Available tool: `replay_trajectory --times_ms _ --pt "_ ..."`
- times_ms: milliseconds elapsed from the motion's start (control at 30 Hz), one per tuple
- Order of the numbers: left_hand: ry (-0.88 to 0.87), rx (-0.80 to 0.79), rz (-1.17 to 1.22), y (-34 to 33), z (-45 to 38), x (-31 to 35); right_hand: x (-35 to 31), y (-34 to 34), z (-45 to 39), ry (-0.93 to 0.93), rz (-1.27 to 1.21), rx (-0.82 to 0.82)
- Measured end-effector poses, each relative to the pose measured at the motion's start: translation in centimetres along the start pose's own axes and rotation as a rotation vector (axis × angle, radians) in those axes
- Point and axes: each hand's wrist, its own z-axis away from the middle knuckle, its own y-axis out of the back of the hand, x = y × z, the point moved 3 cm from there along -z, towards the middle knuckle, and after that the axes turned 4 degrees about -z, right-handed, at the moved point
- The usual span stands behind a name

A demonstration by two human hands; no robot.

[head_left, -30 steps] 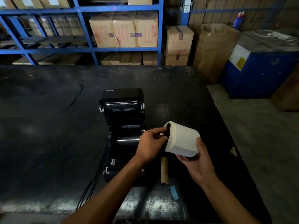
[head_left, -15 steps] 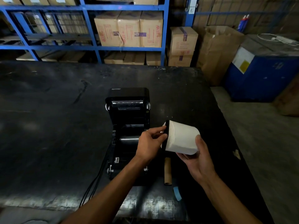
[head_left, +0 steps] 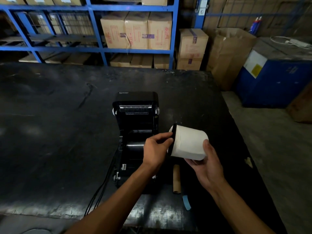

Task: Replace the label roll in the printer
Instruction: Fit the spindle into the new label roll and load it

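While the printer (head_left: pixel 135 132) sits w/ its lid swung up and back on the black table (head_left: pixel 50 132), a white label roll (head_left: pixel 189 143) is held in the air just to the right of the open bay, above the tabletop and not inside the machine. The roll is cradled from below and behind by the right hand (head_left: pixel 205 164), thumb laid up over its right end, fingers curled under; that grip is closed on the roll. A black flange (head_left: pixel 173 140) is seen at the roll's left end, and it is pinched at its edge by the left hand (head_left: pixel 156 149), thumb and fingertips brought together on it. Whether the flange is fully seated against the paper cannot be told from this angle. The roll is tilted, left end slightly higher.

Inside the printer, a dark roller (head_left: pixel 135 146) is visible across the bay, partly hidden by the left hand. "Xprinter" is printed on the lid's top edge. Black cables (head_left: pixel 101 191) are run from the printer's near-left corner twd the table's front edge.

An empty cardboard core (head_left: pixel 176 179) is laid on the table just right of the printer, under the held roll, w/ a small blue scrap (head_left: pixel 186 202) near its near end. Blue shelving (head_left: pixel 94 31) w/ cardboard boxes (head_left: pixel 136 30) is seen behind the table.
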Motion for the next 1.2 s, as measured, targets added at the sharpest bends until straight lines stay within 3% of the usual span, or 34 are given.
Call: replay_trajectory --times_ms 300,500,900,1200 --pt "0.109 0.002 0.178 0.0 0.0 -0.7 -0.3 -0.7 0.2 0.040 0.030 0.000" --pt "0.090 -0.033 0.242 1.0 0.1 -0.4 0.1 -0.9 0.4 0.031 0.008 0.015" --pt "-0.067 -0.030 0.083 2.4 0.7 0.2 1.1 -1.0 0.6 -0.036 -0.048 -0.033" --pt "-0.024 -0.093 0.087 2.5 0.6 0.2 1.0 -1.1 0.5 -0.051 -0.035 -0.030"
